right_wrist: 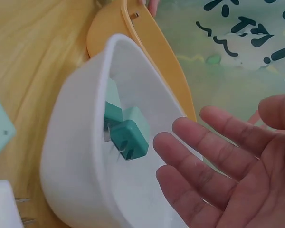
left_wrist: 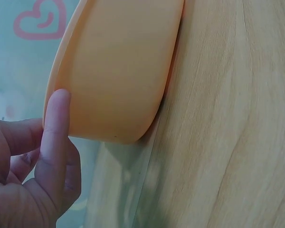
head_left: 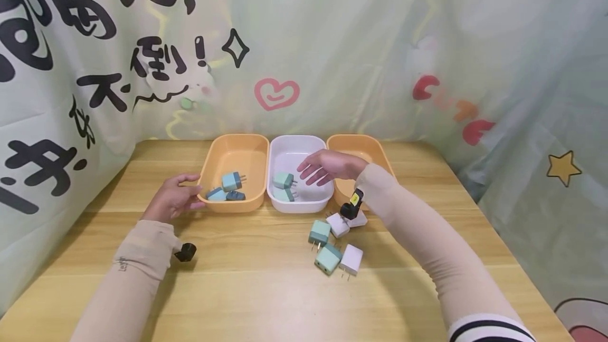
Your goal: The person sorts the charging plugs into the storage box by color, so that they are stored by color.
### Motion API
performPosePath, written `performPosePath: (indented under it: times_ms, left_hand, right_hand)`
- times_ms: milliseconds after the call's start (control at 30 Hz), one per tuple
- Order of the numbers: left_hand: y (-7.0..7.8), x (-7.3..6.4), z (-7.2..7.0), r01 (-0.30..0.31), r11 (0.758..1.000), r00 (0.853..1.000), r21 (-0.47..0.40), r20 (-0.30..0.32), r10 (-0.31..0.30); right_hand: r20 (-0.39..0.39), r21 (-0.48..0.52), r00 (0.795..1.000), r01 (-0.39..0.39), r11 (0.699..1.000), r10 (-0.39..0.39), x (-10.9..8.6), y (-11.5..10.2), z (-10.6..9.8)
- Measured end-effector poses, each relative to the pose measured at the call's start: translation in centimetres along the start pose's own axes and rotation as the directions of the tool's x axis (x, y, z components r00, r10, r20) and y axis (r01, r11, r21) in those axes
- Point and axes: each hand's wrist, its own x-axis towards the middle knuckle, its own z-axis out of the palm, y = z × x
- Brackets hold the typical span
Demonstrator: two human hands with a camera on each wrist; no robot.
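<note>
My left hand [head_left: 176,198] is at the front left corner of the left orange bin [head_left: 237,206]. In the left wrist view, an extended finger [left_wrist: 60,111] lies against that bin's outer wall near the rim. Blue plug adapters [head_left: 231,181] lie inside it. Over the white bin [head_left: 299,206], my right hand [head_left: 328,166] hangs palm inward, its fingers apart with nothing between them. Beneath those fingers are two green plug adapters [head_left: 283,180], leaning together at the bin's left side. The right wrist view shows a green adapter [right_wrist: 130,135] with its prongs towards the camera.
A right orange bin [head_left: 356,142] is partly covered by my right forearm. In front of the bins lie two green adapters [head_left: 328,258] and several white adapters [head_left: 351,259], some partly behind the wrist camera [head_left: 351,209]. A printed curtain [head_left: 332,57] hangs behind the wooden table [head_left: 247,289].
</note>
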Motion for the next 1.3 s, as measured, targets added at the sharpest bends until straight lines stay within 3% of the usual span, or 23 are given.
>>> performPosePath:
  times_ms: [667,933,1300]
  left_hand:
    - [-0.1,0.1,-0.1,-0.005,1.000,1.000,-0.006,0.004,0.005]
    - [-0.2,0.0,0.0,-0.001,1.000,1.000,0.015,0.007,0.001]
    - [0.0,-0.1,-0.1,0.007,1.000,1.000,0.021,0.013,-0.007]
  right_hand:
    - [0.001,0.009,0.994,0.111,0.994,-0.111,-4.3,2.6,2.0]
    - [0.013,-0.050,0.997,0.078,0.996,-0.078,-5.4,4.4,3.3]
    - [0.036,-0.150,0.999,0.046,0.988,-0.041,-4.9,5.7,4.0]
